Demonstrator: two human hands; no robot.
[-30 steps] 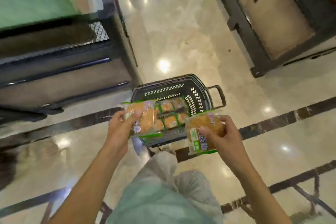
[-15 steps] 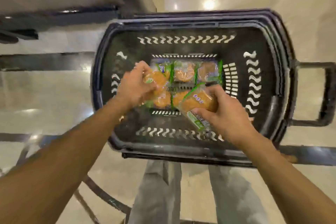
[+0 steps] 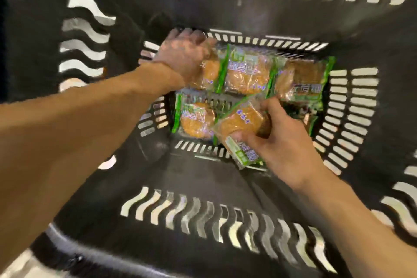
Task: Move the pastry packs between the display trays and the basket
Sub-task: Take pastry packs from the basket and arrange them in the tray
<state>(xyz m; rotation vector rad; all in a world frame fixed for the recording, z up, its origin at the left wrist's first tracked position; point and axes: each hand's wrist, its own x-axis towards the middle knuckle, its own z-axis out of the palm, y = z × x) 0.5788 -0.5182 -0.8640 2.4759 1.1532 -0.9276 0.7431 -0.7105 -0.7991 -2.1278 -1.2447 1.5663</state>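
One black slotted basket (image 3: 203, 187) fills the view. Five green-edged pastry packs can be counted in it: three in the far row (image 3: 209, 72) (image 3: 247, 73) (image 3: 302, 83), one in the near row (image 3: 195, 119), and one tilted pack (image 3: 241, 126). Two hands: left (image 3: 182, 54), right (image 3: 282, 144).

Shop, black shopping basket (image 3: 225, 187), wrapped pastry packs (image 3: 247, 74) inside
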